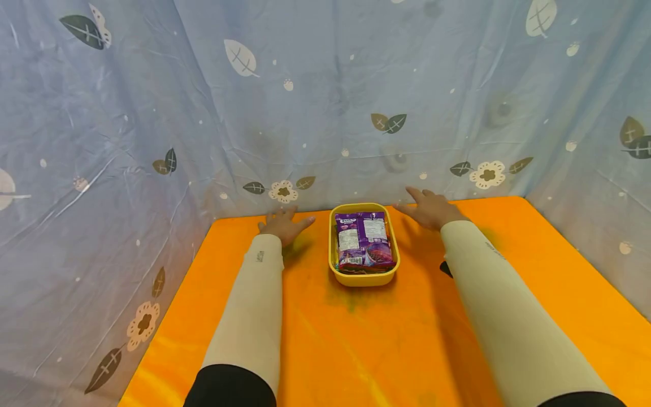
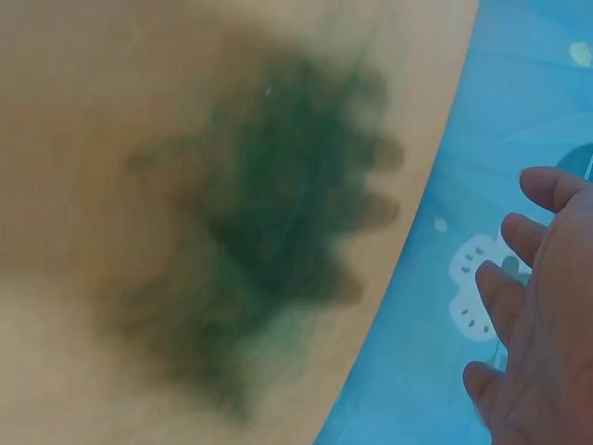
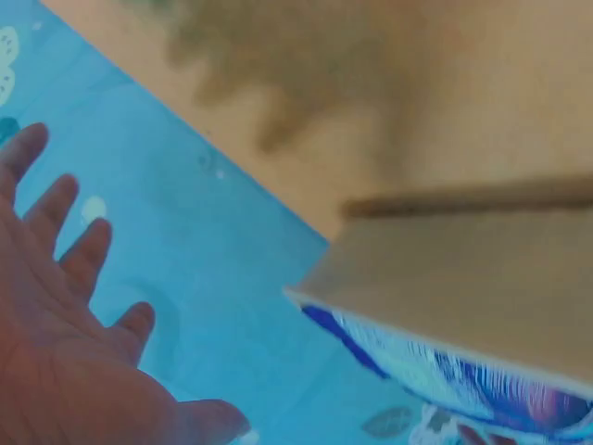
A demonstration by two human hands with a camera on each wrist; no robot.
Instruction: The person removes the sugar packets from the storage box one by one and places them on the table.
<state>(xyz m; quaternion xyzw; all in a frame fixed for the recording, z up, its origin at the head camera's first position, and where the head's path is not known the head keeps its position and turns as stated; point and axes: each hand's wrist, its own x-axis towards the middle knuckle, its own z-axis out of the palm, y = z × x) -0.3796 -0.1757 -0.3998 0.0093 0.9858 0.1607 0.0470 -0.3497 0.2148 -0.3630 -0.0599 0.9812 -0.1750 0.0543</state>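
Note:
A yellow rectangular tub (image 1: 367, 280) stands near the back of the orange table in the head view. In it lies a purple printed snack packet (image 1: 363, 240), face up, with edges of other packets beneath it. My left hand (image 1: 286, 226) is just left of the tub, fingers spread and apart from it. On the other side my right hand (image 1: 429, 210) hovers with straight, spread fingers and holds nothing. The right wrist view shows the tub's side wall (image 3: 463, 278) with the packet bulging at its rim, beside the spread right hand (image 3: 74, 315).
An orange cloth (image 1: 351, 345) covers the table. Behind it and at both sides hangs a light blue curtain (image 1: 315, 113) with leaf and flower prints, close behind the hands. A small dark object (image 1: 446, 269) shows at the right sleeve.

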